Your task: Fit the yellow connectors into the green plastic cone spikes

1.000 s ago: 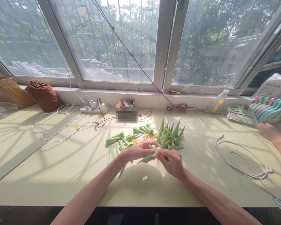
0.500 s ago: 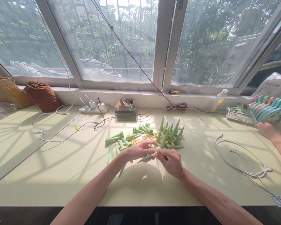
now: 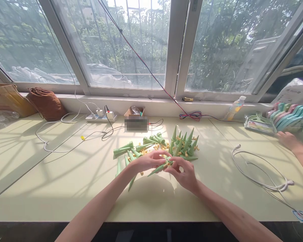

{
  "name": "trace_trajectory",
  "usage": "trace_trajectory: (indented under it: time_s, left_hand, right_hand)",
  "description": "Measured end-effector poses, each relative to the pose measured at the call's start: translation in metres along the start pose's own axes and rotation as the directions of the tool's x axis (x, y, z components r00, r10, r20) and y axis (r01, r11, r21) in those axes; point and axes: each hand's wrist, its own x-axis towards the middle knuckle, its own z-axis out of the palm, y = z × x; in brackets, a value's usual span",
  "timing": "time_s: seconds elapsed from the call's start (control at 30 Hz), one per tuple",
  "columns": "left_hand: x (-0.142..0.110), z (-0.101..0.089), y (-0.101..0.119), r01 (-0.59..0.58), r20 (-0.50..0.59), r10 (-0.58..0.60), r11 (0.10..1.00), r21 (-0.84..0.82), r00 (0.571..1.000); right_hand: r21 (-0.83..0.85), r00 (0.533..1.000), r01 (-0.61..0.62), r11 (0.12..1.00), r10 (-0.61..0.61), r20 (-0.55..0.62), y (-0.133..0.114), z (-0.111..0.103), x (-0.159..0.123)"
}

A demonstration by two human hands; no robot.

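Observation:
My left hand (image 3: 150, 161) is closed around a green cone-shaped plant watering spike (image 3: 157, 169), its point slanting down to the left. A small yellow valve (image 3: 169, 164) shows at the spike's wide end. There, the fingers and thumb of my right hand (image 3: 184, 172) are closed on the spike, beside the valve. Behind my hands stand several upright spikes (image 3: 189, 139) with yellow valves on them. Loose green spikes (image 3: 123, 149) lie to the left, and small yellow valves (image 3: 156, 147) are heaped in the middle, partly hidden by my left hand.
A co-worker's hand (image 3: 289, 140) rests at the right by pastel hangers (image 3: 293, 116). White cable (image 3: 261, 185) lies coiled on the right of the table. Along the window stand a power strip (image 3: 91, 117), a small open box (image 3: 130, 111), a bottle (image 3: 236, 108) and a brown bag (image 3: 45, 103).
My right fingers have shifted slightly left and changed their hold at the spike's wide end. My left hand keeps its hold on the spike almost unmoved.

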Motion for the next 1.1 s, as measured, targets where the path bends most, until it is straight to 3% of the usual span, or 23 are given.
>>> trace_trajectory:
  time_s: [0.2, 0.4, 0.47, 0.57, 0.73, 0.83, 0.93, 1.1]
  left_hand:
    - [0.001, -0.003, 0.003, -0.129, -0.135, 0.115, 0.987, -0.1, 0.984]
    - [0.002, -0.006, 0.006, -0.286, -0.326, 0.226, 0.947, -0.148, 0.918]
    - [0.003, -0.008, 0.004, -0.276, -0.382, 0.234, 0.959, -0.058, 0.894]
    - [0.006, -0.009, -0.002, -0.199, -0.425, 0.292, 0.948, 0.249, 0.857]
    - [0.009, -0.004, -0.004, -0.107, -0.374, 0.527, 0.673, 0.731, 0.763]
    - [0.007, 0.001, 0.007, -0.042, -0.35, 0.613, 0.532, 0.846, 0.709]
    - [-0.001, 0.004, 0.022, -0.001, -0.339, 0.66, 0.458, 0.889, 0.67]
    - [-0.02, -0.003, 0.019, 0.041, -0.35, 0.595, 0.469, 0.882, 0.724]
  right_hand:
    - [0.031, 1.0, 0.005, 0.999, -0.006, 0.021, -0.002, -0.001, -0.002]
    - [-0.054, 0.989, 0.121, 0.991, -0.115, 0.093, 0.002, 0.0, -0.004]
    - [-0.075, 0.983, 0.146, 0.986, -0.136, 0.125, 0.003, 0.001, -0.003]
    - [-0.123, 0.975, 0.175, 0.977, -0.154, 0.16, 0.004, 0.002, -0.003]
    - [-0.169, 0.956, 0.263, 0.95, -0.232, 0.181, 0.01, 0.006, -0.005]
    - [-0.204, 0.938, 0.316, 0.927, -0.273, 0.212, 0.016, 0.008, -0.007]
    - [-0.225, 0.927, 0.359, 0.906, -0.317, 0.202, 0.021, 0.011, -0.008]
    - [-0.246, 0.93, 0.353, 0.903, -0.308, 0.202, 0.021, 0.013, -0.008]
